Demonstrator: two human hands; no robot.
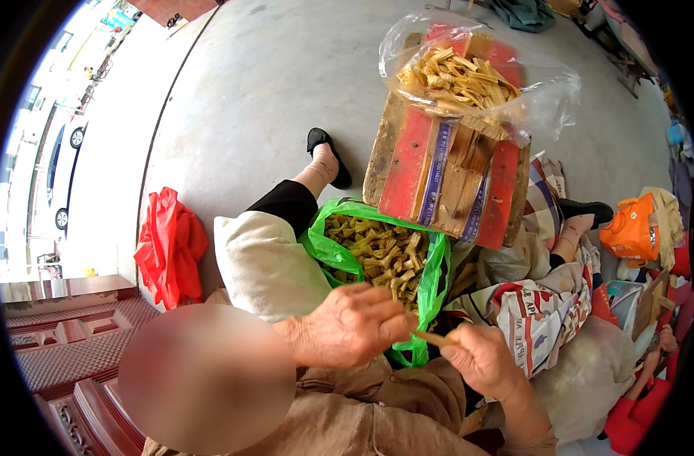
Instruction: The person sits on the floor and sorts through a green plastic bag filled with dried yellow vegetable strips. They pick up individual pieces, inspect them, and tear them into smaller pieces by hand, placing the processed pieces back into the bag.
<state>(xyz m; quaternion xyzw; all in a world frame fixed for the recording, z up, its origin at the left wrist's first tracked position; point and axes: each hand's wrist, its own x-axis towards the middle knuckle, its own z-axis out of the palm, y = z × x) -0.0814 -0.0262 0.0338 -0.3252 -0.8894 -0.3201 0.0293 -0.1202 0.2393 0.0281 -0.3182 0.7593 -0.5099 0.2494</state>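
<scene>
A thin yellowish strip (432, 337) sits low in the frame's centre, pinched at each end by the left hand (352, 325) and right hand (480, 359). Just above lies a green bag (430, 285) of folded pieces (377, 254); higher, a clear bag (548, 95) on a red wooden crate (408, 167).

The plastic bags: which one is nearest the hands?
The green bag, open just beyond both hands; the clear bag sits farther off on the wooden crate.
</scene>
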